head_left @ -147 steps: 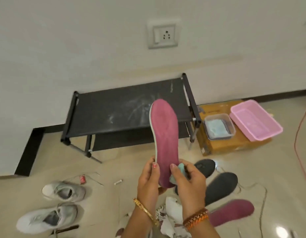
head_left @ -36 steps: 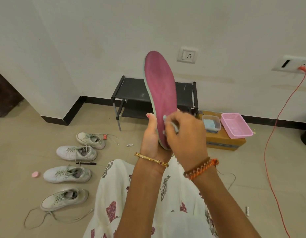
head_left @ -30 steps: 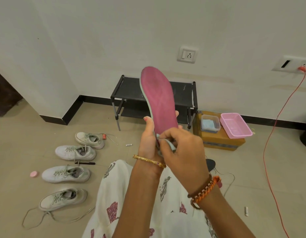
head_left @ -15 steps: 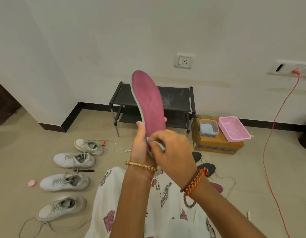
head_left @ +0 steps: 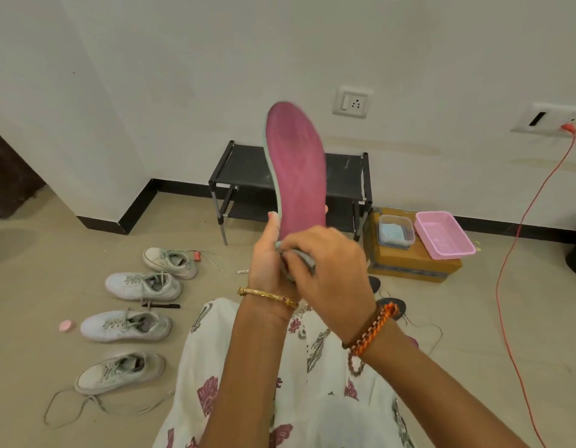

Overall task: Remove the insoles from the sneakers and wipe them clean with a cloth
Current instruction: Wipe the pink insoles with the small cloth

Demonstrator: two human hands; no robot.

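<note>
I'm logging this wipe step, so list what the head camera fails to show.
- Heel end of the pink insole: covered by the right hand and left hand.
- Cloth: mostly hidden inside the right hand's grip.
- Insoles on the floor: largely hidden behind the right forearm.
- Contents of the clear container: too small.

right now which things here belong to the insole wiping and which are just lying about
Job:
pink foam insole, held by left hand
grey-green cloth, gripped by right hand
four white lace-up sneakers

Lying about:
black metal shoe rack
pink plastic basket
orange cable

Black rack [head_left: 247,171] against wall; pink basket [head_left: 444,235] and clear tub [head_left: 395,230] on cardboard box [head_left: 409,265].
</note>
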